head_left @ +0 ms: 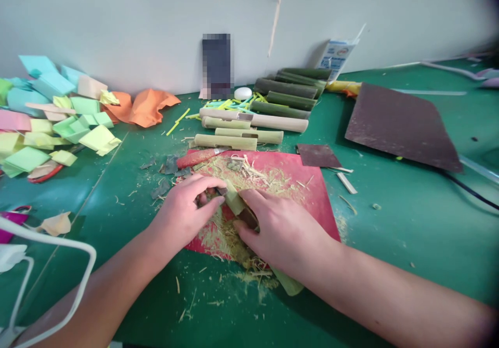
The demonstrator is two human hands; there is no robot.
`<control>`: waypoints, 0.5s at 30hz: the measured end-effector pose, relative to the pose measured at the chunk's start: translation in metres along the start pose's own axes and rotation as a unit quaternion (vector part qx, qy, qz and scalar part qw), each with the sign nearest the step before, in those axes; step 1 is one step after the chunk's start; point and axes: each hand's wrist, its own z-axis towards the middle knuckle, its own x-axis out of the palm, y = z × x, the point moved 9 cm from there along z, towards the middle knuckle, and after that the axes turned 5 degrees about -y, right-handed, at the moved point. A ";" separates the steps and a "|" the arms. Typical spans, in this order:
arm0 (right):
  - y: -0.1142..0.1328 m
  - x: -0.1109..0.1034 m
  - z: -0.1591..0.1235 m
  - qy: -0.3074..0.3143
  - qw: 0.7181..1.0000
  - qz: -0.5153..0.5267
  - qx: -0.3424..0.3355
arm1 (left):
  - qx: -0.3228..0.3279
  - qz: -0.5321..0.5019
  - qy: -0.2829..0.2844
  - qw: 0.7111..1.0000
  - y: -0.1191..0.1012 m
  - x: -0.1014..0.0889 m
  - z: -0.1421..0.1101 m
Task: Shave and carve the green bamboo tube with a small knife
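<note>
My left hand and my right hand meet over a red mat strewn with pale shavings. A pale green bamboo piece sticks out between them. The left hand pinches its far end with curled fingers. The right hand is wrapped round the piece and a dark strip that looks like sandpaper. A green end pokes out under the right wrist. A red-handled knife lies at the mat's far left edge.
Peeled and dark green bamboo sections lie behind the mat. A small sandpaper piece and a large brown sheet sit to the right. Coloured paper scraps pile up at the left. A white wire frame stands at the near left.
</note>
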 end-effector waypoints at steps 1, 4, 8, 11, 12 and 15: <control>0.000 0.000 0.000 0.000 1.000 -0.003 0.001 | 0.001 -0.001 -0.004 1.000 0.001 0.000 0.000; 0.000 0.000 0.000 0.003 1.000 -0.001 0.001 | 0.002 -0.016 -0.025 1.000 0.002 -0.001 -0.001; 0.001 0.000 0.001 0.005 1.000 0.003 0.000 | 0.016 -0.049 -0.061 0.997 -0.002 -0.005 0.001; 0.001 -0.001 0.001 0.001 1.000 0.001 -0.001 | 0.027 -0.040 -0.066 0.997 -0.004 -0.007 0.002; 0.001 -0.001 0.001 0.001 1.000 0.000 -0.002 | 0.028 -0.036 -0.065 0.997 -0.004 -0.007 0.002; 0.001 -0.001 0.001 -0.002 1.000 -0.006 -0.004 | 0.028 -0.036 -0.066 0.997 -0.002 -0.008 0.001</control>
